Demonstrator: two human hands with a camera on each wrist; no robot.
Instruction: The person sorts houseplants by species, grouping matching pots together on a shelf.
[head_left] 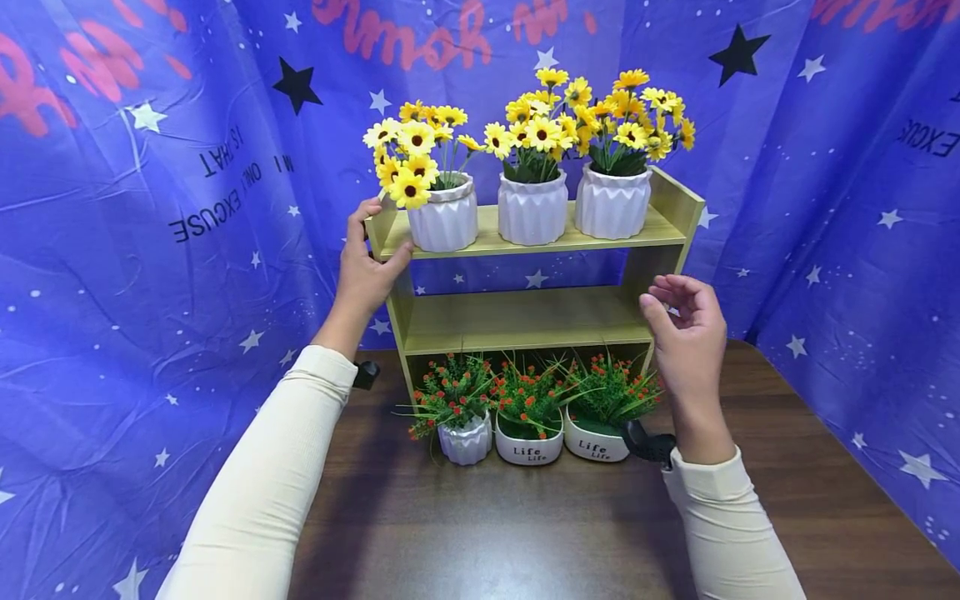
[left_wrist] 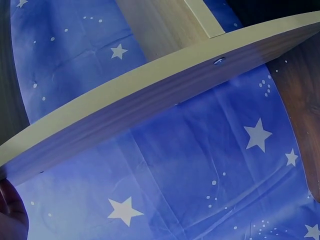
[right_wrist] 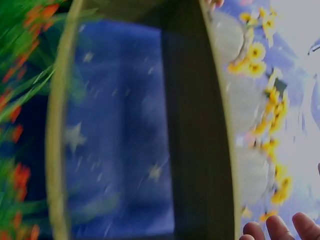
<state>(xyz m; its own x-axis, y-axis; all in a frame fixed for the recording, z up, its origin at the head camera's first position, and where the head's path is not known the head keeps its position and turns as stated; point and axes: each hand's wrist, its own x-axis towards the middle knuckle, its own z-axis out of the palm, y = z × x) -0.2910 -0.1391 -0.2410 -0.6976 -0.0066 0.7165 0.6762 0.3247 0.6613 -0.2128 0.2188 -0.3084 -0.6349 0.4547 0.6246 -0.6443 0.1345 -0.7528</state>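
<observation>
A light wooden shelf (head_left: pixel 517 317) with two boards stands on the table. My left hand (head_left: pixel 367 271) holds its upper left corner, thumb in front near the left pot, fingers at the side panel; in the left wrist view, part of that hand (left_wrist: pixel 12 212) meets the panel (left_wrist: pixel 150 75). My right hand (head_left: pixel 693 333) is raised in front of the shelf's right side, fingers loosely bent, holding nothing. Along the top board sit a left white pot (head_left: pixel 446 218) of yellow flowers, a middle one (head_left: pixel 532 210) and a right one (head_left: pixel 613 204).
Before the shelf's base, a ribbed white pot (head_left: pixel 467 442) and two white "Life" planters, middle (head_left: pixel 528 451) and right (head_left: pixel 596 440), hold red-flowered greenery. The dark wooden table (head_left: pixel 510 533) reaches toward me. A blue starry curtain (head_left: pixel 225 275) hangs close behind and at both sides.
</observation>
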